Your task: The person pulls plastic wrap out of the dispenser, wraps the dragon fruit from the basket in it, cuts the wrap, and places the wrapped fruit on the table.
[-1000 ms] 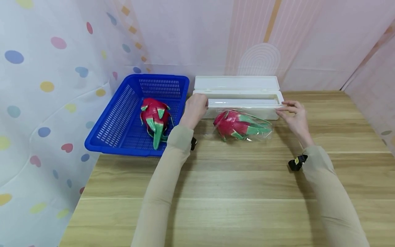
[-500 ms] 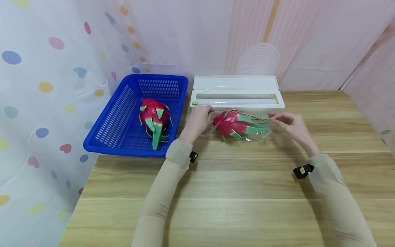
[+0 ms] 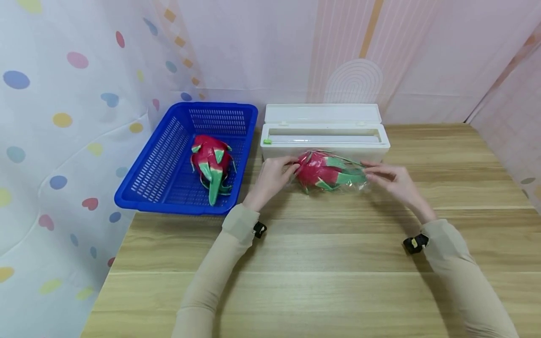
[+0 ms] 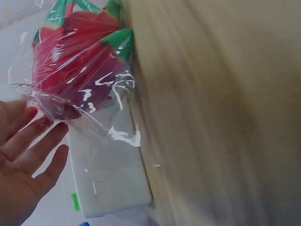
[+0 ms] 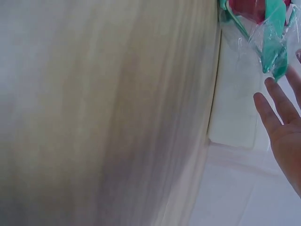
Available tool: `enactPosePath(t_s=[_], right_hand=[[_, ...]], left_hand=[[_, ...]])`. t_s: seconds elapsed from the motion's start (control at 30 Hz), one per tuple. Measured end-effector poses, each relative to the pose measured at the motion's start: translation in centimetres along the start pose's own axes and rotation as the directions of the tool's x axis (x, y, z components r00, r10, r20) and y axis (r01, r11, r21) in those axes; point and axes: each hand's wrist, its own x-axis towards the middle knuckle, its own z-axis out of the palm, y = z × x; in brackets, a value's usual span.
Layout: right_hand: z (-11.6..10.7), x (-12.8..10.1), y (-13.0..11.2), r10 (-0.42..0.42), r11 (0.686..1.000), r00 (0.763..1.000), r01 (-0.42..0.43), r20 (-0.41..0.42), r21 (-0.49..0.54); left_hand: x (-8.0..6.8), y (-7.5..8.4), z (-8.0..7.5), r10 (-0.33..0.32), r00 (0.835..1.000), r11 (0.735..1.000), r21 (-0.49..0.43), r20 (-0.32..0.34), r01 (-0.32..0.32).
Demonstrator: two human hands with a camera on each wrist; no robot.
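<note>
Hands met at the middle of the head view, one on each side of a dragon fruit (image 3: 327, 171) wrapped in clear plastic film (image 3: 357, 185), which lay on the wooden table (image 3: 321, 263) just in front of a white film dispenser box (image 3: 324, 136). A second before, both hands had been up at the box's front edge, at its two ends; half a second before, they had dropped partway toward the fruit. Now the left hand (image 3: 272, 176) touched the fruit's red end with relaxed, nearly straight fingers, and the right hand (image 3: 390, 180) touched the film at the green-tipped end in the same loose way. The film no longer stretched up to the box, so it appeared to have come free, and the work seemed to have passed from pulling film to folding it around the fruit. The box's lid stood open. At center left, a blue slotted basket (image 3: 169, 188) held a second dragon fruit (image 3: 211, 164).

In the left wrist view, the left hand (image 4: 23, 165) sat at the lower left, palm open and fingers spread, fingertips against the loose film (image 4: 94, 122) beneath the wrapped fruit (image 4: 77, 61) in the upper left. The white box (image 4: 113, 183) lay below it, and blurred table filled the right.

In the right wrist view, the right hand (image 5: 282, 127) appeared at the right edge, fingers straight and apart, just below the film-covered green tips of the fruit (image 5: 275, 37) in the upper right corner. Blurred table filled the left.
</note>
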Motion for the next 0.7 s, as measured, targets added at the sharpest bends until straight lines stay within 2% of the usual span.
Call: enactPosePath(t_s=[0.2,0.33,0.47,0.6,0.7], right_hand=[[0.5,0.0,-0.5,-0.053,0.995,0.999,0.053,-0.001,-0.085],[1.0,0.1,-1.1,-0.134,0.970,0.991,0.127,-0.019,-0.206],[1.5,0.6,0.0,-0.218,0.932,0.973,0.184,-0.076,-0.314],[1.8,1.1,0.1,-0.256,0.934,0.956,0.207,-0.143,-0.291],[1.7,1.4,-0.1,-0.239,0.943,0.955,0.185,-0.177,-0.275]], left_hand=[[-0.9,-0.3,0.1,-0.003,0.998,0.999,-0.043,0.068,0.006],[-1.2,-0.7,0.3,0.021,0.999,0.998,-0.065,0.036,-0.018],[-1.1,-1.0,0.6,0.013,1.000,0.992,-0.129,-0.011,-0.014],[-0.9,-1.2,0.7,0.014,0.998,0.986,-0.164,-0.057,-0.023],[-0.8,-1.4,0.9,0.027,0.996,0.982,-0.183,-0.086,-0.042]])
